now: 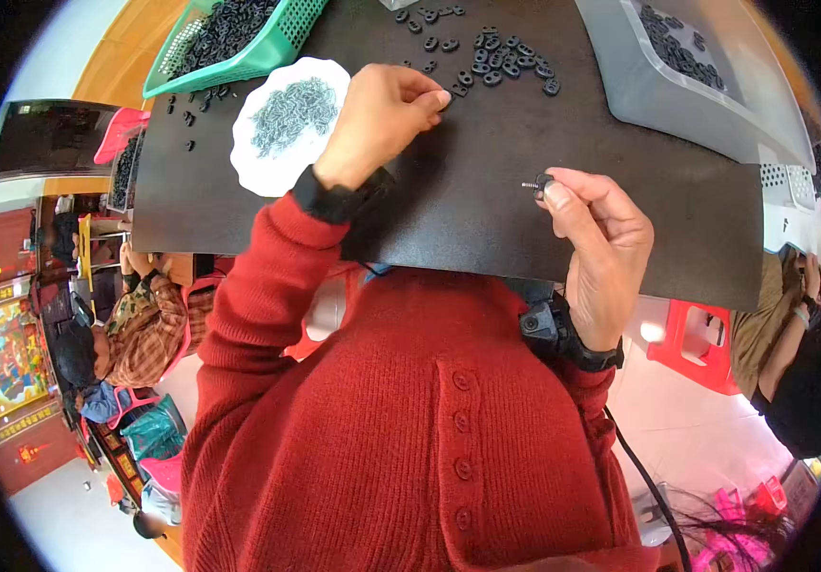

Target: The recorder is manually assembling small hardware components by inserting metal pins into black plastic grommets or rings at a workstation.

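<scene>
Currently, black part (545, 182) with screw (529, 185) in right hand (608, 235).

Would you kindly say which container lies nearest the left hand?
The white dish beside the left hand, holding silvery pieces; the green basket and grey bin, farther off, hold black parts.

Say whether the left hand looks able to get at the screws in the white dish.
Probably yes: the left hand is close to the white dish, and nothing covers the screws.

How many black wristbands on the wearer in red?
2: left wristband, just behind the left hand; right wristband, just behind the right hand. The red sleeves could hide more.
</scene>
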Motion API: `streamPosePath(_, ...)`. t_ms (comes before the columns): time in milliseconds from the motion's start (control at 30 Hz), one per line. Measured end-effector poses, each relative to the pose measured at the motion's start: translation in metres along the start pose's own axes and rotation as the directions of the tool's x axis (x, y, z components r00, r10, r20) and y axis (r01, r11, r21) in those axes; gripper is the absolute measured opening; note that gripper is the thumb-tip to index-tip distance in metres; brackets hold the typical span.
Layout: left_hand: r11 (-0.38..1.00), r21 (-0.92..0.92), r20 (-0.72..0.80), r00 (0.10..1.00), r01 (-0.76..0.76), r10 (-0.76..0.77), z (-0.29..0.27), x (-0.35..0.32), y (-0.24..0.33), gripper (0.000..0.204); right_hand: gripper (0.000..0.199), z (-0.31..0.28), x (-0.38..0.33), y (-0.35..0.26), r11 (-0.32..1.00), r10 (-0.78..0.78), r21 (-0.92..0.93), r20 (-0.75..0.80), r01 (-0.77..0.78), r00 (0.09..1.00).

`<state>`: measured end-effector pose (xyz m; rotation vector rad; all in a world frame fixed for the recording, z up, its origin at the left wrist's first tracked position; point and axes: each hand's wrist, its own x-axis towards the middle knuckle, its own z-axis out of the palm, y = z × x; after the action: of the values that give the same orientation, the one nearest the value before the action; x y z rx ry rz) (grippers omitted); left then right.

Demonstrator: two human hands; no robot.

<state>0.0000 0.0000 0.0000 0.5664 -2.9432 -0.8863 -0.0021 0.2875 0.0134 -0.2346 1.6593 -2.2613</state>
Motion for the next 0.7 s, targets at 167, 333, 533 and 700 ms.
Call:
streamPosePath(167, 0.403, -0.874, 0.296, 0.955, 0.272, -0.003, 0.024, -0.012, 0.015, 0.031, 0.017, -0.016, 0.035, 0.027, 0.999, -0.034, -0.028, -0.01, 0.034, 0.999)
streamPosePath(333, 0.192, -0.936, 0.326, 0.933, 0.296, 0.15, 0.045, -0.035, 0.003, 0.033, 0.017, -0.009, 0.044, 0.038, 0.992, -0.045, -0.115, -0.004, 0.044, 0.999)
streamPosePath(533, 0.147, -0.93, 0.358, 0.921, 0.337, 0.152, -0.033, -0.109, -0.018, 0.03, 0.016, 0.076, -0.016, 0.018, 0.998, -0.028, -0.055, 0.019, 0.029, 0.999)
streamPosePath(700, 0.008, -0.956, 0.291, 0.949, 0.292, 0.119, -0.053, -0.137, -0.029, 0.027, 0.016, 0.111, -0.041, 0.014, 0.999, -0.015, -0.038, 0.061, 0.017, 0.998)
